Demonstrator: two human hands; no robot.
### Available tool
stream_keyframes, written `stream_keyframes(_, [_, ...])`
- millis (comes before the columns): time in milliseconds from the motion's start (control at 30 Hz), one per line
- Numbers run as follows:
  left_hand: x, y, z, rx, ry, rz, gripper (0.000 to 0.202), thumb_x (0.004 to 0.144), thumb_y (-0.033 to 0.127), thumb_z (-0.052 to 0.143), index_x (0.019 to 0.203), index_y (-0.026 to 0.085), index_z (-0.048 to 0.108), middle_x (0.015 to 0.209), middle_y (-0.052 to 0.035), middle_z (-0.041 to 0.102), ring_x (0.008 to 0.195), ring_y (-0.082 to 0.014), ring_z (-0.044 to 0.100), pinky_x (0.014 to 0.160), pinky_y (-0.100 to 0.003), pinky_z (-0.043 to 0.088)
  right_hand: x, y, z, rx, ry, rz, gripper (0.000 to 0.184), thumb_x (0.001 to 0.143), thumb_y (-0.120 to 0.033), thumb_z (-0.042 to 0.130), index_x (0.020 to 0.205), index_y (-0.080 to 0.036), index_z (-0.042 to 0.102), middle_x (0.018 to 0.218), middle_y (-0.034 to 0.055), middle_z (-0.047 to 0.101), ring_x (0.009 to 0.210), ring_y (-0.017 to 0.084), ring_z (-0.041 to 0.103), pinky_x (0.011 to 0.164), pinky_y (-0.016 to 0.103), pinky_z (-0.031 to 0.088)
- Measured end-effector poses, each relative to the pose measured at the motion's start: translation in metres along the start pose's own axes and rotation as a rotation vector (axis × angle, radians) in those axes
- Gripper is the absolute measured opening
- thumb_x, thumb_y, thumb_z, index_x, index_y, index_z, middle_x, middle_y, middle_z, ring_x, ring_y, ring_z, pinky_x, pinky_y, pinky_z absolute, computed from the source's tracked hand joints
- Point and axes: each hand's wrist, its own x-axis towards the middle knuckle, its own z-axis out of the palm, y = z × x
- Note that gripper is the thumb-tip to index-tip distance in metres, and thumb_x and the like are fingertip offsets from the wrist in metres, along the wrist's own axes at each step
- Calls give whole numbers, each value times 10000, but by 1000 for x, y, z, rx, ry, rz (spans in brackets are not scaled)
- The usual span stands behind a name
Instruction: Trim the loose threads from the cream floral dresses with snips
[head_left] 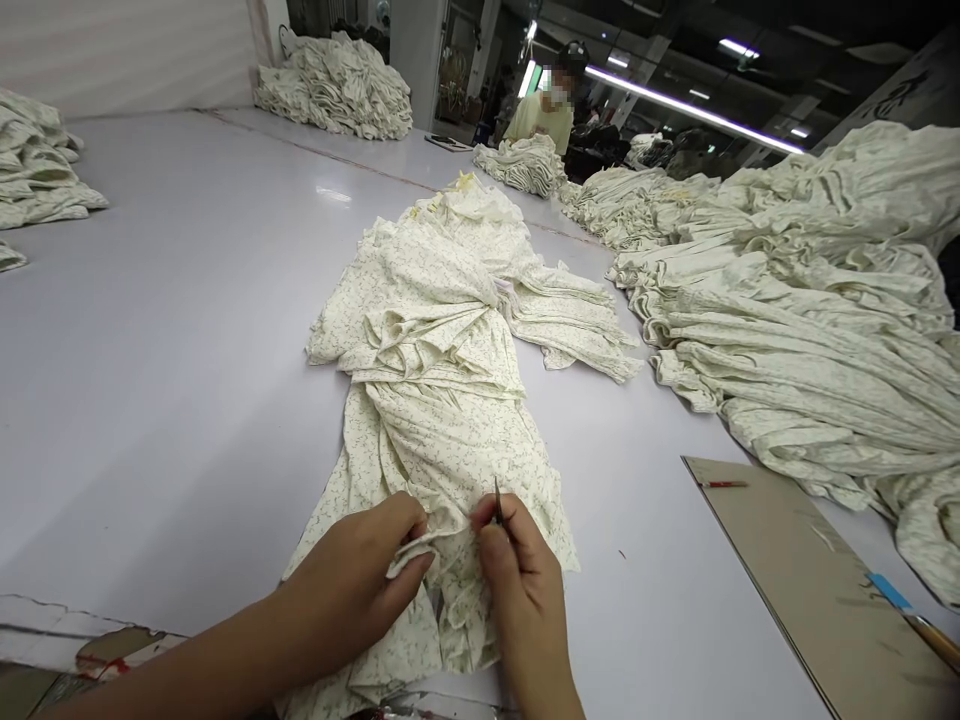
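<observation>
Several cloth heaps (795, 310) line a seemingly laminated table (150, 350) under strip lights (690, 110).

Pale work table (165, 350) — floral garment stacks (427, 330), cardboard sheet (817, 590)

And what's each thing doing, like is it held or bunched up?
Left hand, pinching a fold
Right hand, gripping a tool
Tool, tip up
Cloth, bunched on the table
Pile, heaped
Cardboard, lying flat
</observation>
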Motion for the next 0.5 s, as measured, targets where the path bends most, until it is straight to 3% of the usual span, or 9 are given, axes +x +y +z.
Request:
stream_keyframes(33, [-2, -2, -4, -78, -4, -7, 105, 916, 267, 419, 823, 223, 437, 776, 16, 531, 683, -179, 508, 613, -287, 381, 0, 0, -1, -54, -40, -43, 144, 907, -379, 587, 946, -240, 591, 855, -7, 540, 767, 157, 523, 663, 254, 417])
stream_keyframes(100, [-5, -3, -11, -229, -17, -31, 96, 886, 242, 440, 794, 231, 418, 756, 34, 500, 677, -164, 477, 601, -266, 374, 1, 2, -1, -173, -133, -116, 187, 880, -273, 622, 1064, -263, 588, 978, 8, 562, 854, 166, 557, 717, 257, 433])
stream_keyframes(233, [-7, -2, -15, -308, 2, -62, 121, 792, 154, 463, 786, 241, 378, 759, 45, 433, 692, -160, 428, 616, -263, 370, 1, 4, 4, -285, -184, -177, 88, 909, -158, 523, 893, -238, 554, 918, 1, 537, 796, 151, 540, 680, 256, 406])
stream_keyframes(400, [-2, 0, -11, -323, 103, -34, 7, 847, 222, 457, 842, 225, 456, 763, 27, 491, 703, -173, 457, 632, -284, 362, -2, 3, 6, -245, -193, -178, 108, 913, -181, 529, 825, -237, 504, 847, -20, 506, 737, 140, 488, 625, 243, 369])
stream_keyframes(500, [2, -3, -20, -538, 56, -35, 160, 899, 292, 464, 848, 196, 582, 819, -2, 565, 788, -181, 513, 702, -275, 383, -3, 1, 5, -202, -114, -115, 166, 948, -274, 511, 791, -231, 478, 787, -27, 472, 708, 139, 467, 617, 240, 371])
